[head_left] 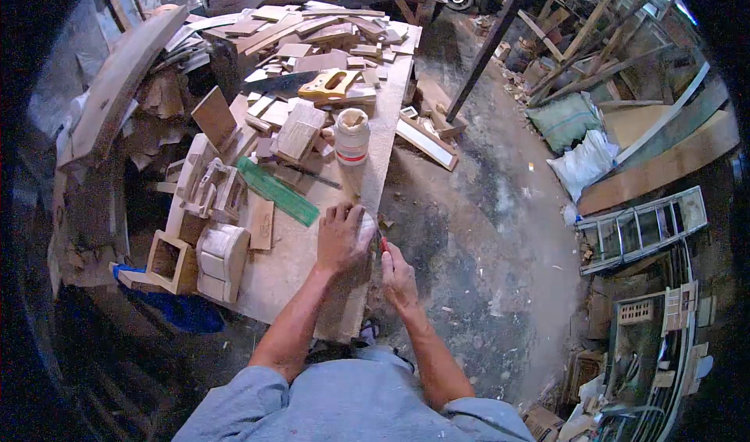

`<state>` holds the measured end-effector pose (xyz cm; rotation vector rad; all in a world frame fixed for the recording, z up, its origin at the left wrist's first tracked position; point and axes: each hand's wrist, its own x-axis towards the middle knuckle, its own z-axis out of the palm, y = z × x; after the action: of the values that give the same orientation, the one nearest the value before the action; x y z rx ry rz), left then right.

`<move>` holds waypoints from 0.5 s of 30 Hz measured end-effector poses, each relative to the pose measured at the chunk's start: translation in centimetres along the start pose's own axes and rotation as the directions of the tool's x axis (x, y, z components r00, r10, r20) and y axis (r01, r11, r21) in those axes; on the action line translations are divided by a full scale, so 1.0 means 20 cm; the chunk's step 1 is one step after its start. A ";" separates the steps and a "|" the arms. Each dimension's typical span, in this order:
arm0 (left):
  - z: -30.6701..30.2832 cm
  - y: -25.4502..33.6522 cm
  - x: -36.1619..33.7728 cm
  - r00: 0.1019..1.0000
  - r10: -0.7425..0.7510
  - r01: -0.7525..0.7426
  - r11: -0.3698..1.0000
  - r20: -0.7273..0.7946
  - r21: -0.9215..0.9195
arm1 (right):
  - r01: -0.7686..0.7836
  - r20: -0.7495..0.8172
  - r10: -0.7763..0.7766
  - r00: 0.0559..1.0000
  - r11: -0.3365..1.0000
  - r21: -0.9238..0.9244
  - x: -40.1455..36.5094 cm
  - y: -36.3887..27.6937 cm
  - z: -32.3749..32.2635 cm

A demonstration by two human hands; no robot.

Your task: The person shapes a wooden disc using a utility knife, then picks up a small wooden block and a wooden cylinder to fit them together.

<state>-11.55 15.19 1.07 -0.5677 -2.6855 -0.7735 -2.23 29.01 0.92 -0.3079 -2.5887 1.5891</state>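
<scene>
My left hand (337, 237) is closed over a small pale block (366, 229) at the right edge of the workbench (273, 282). Just right of it, my right hand (400, 276) grips a red-handled tool (383, 244). The tool's dark tip lies against or very near the block's right side; contact is too small to make out. Beyond my left hand are a green strip (277, 190) and a white plastic bottle (352, 139) with a red band. A thin flat wood piece (262, 225) lies to the left.
A handsaw (326, 85) with a yellow handle rests among piled wood offcuts (293, 32). Carved wooden parts (221, 262) and a square hollow wooden box (170, 262) stand at the bench's left. White sacks (584, 163) and a metal ladder (642, 227) line the floor's right side.
</scene>
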 end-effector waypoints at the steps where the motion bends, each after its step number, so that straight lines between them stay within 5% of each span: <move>1: 0.00 0.00 0.00 1.000 0.002 -0.002 1.000 -0.012 0.000 | 0.007 -0.003 -0.007 1.000 1.000 -0.008 0.00 -0.01 0.00; 6: 0.01 -0.01 -0.01 0.999 0.016 -0.016 1.000 -0.042 -0.004 | -0.084 0.069 0.090 0.994 0.993 -0.084 -0.01 -0.07 -0.01; 9: 0.01 0.00 0.00 1.000 -0.018 0.018 1.000 0.002 -0.024 | 0.043 -0.048 -0.047 0.998 0.996 -0.073 -0.03 -0.05 0.04; 15: -0.02 0.02 0.01 0.999 -0.024 0.023 0.998 -0.020 -0.050 | 0.035 -0.116 -0.036 0.993 0.999 -0.014 0.01 0.01 0.08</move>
<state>-11.58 15.35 1.65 -0.5372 -2.6650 -0.8508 -2.73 27.81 0.02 -0.3426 -2.5037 1.4973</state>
